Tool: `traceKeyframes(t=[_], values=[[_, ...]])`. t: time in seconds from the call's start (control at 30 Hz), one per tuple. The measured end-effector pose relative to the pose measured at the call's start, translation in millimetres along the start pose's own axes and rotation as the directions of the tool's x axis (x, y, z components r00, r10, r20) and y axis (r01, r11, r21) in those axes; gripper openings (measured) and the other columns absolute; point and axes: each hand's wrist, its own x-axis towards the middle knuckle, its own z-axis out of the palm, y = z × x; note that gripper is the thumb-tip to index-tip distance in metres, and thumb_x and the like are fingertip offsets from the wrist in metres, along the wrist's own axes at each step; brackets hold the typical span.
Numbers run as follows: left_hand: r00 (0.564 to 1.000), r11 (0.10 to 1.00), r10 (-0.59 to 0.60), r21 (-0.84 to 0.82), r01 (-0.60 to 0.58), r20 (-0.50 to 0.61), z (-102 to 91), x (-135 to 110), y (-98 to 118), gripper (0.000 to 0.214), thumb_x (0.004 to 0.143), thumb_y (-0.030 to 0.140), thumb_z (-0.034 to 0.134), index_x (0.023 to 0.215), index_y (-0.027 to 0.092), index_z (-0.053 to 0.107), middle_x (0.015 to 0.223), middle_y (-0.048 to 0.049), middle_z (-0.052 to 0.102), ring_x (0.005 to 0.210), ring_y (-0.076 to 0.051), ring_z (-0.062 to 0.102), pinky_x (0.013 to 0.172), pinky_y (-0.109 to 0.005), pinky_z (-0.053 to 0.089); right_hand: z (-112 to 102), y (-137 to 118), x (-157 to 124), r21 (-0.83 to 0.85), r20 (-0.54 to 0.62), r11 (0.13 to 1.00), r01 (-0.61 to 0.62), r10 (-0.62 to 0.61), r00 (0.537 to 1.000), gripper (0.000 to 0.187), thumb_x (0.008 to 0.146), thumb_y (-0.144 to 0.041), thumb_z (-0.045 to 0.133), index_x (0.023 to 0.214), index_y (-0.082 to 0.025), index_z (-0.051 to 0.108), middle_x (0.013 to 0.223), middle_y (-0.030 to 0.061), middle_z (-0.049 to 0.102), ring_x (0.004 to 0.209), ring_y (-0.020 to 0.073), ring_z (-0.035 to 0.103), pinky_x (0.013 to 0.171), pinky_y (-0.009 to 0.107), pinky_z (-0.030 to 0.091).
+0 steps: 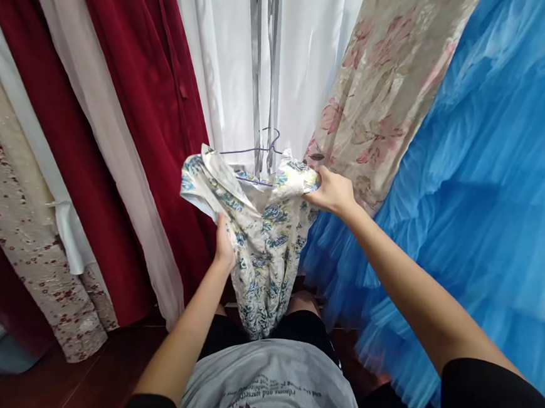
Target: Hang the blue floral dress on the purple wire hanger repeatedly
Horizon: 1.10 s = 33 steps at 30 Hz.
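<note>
A white garment with blue and yellow flower print [261, 242] hangs in front of me on a thin purple wire hanger [261, 148]. My left hand [223, 242] is closed on the garment's left side, below a folded-up flap. At the garment's upper right corner my right hand [331, 193] pinches the fabric near the shoulder. The garment's lower part drops down toward my legs.
Hanging clothes surround me: dark red gowns [152, 113], pale pink fabric [100, 117] and sequined cloth [15, 237] to the left, white sheer fabric [227, 56] behind, a beige rose-print piece [385, 75] and a blue tulle skirt [489, 199] to the right. Dark wooden floor [56, 397] lies below.
</note>
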Motion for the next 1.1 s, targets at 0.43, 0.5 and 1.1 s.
traceKeyframes(t=[0.43,0.5,1.1], values=[[0.974,0.955,-0.226,-0.196,0.221,-0.004,3.0,-92,-67,0.063,0.068,0.039,0.088,0.124,0.018,0.07,0.132,-0.0138,0.07,0.13,-0.034,0.061,0.113,-0.048,0.046,69,-16,-145,0.703,-0.098,0.678,-0.213,0.39,0.916,0.028,0.091,-0.051,0.053,0.094,-0.023,0.058,0.094,0.0086,0.066,0.089,0.0264,0.062,0.081,0.037,0.049],[0.981,0.969,-0.193,-0.157,0.191,0.0,2.7,-96,-64,0.059,0.069,0.04,0.087,0.121,0.017,0.071,0.131,-0.0135,0.071,0.128,-0.034,0.063,0.113,-0.046,0.047,90,-43,-168,0.797,0.253,0.496,-0.344,0.244,0.936,0.039,0.093,-0.057,0.051,0.075,-0.023,0.056,0.071,0.0039,0.062,0.07,0.0222,0.058,0.071,0.034,0.047],[0.866,0.904,0.307,0.405,-0.136,-0.394,-5.5,-109,-56,0.062,0.086,0.04,0.069,0.142,0.024,0.047,0.141,-0.0157,0.055,0.13,-0.033,0.054,0.111,-0.047,0.044,78,-65,-176,0.786,0.496,0.458,-0.415,-0.066,0.866,0.041,0.095,-0.046,0.055,0.063,-0.021,0.06,0.05,-0.0014,0.056,0.049,0.0151,0.048,0.056,0.028,0.036]])
